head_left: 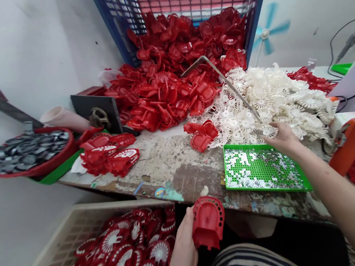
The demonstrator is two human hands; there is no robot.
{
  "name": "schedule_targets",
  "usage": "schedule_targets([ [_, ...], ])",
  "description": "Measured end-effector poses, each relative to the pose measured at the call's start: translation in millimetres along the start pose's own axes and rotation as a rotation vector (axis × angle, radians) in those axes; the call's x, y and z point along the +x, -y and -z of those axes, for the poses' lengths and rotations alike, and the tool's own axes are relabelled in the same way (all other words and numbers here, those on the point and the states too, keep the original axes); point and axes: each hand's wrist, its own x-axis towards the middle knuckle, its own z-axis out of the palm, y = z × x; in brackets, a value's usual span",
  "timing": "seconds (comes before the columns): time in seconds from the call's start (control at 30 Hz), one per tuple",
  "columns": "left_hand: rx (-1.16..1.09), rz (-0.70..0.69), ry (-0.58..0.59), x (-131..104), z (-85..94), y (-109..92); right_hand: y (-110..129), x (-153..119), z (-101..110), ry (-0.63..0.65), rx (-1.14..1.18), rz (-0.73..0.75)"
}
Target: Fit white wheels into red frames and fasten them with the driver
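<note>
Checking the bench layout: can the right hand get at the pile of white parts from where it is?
Probably yes. The right hand already hovers at the near edge of the white parts, above the green tray. Only the thin metal rod crosses the pile, to the hand's left.

Worn, paint-stained bench. Red shells heaped at back edge; white wheels back right. Green tray at front edge, right. Assembled pieces and disc basket at left end.
</note>
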Motion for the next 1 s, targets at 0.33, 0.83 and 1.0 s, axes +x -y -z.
schedule_targets([
  [0.33, -0.018, -0.119, 0.090, 1, -19.6, -6, 16, -82, 26, 0.135, 0.499, 0.035],
  [0.83, -0.118, -0.159, 0.192, 8, -40.9, -11, 91, -168, -33, 0.617, 0.676, 0.623],
  [1.0, -0.095, -0.155, 0.223, 7, -42.2, -13, 90, -169, -33, 0.491, 0.502, 0.772],
])
